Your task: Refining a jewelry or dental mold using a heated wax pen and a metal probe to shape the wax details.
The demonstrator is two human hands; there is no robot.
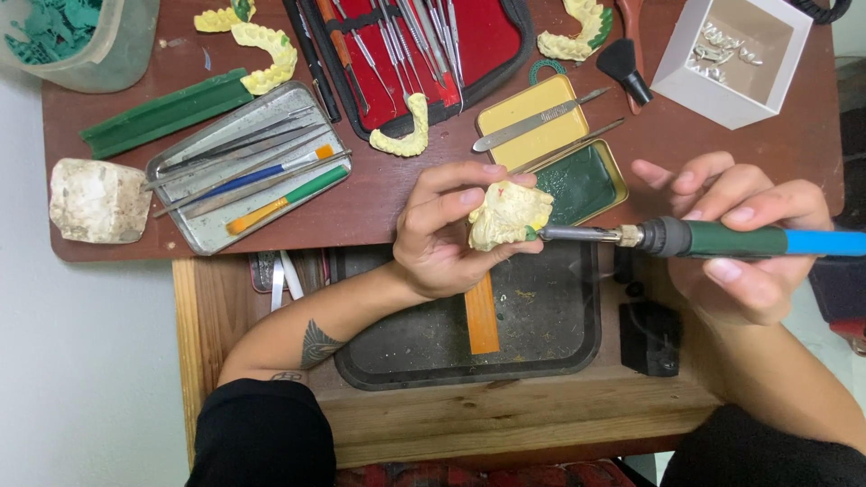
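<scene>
The left hand (442, 236) is clamped around a pale yellow dental cast (507, 215), held above the dark tray (550, 334). The right hand (740, 239) grips the heated wax tool (686, 239), tip touching the cast (best kept light, braced, briefly applied).

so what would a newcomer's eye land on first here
Probably the pale yellow dental cast held mid-frame in the left hand, with the metal tip of a green and blue heated tool in the right hand touching it. Next, the red-lined case of metal instruments at the top, and the metal tray of brushes to the left.
</scene>
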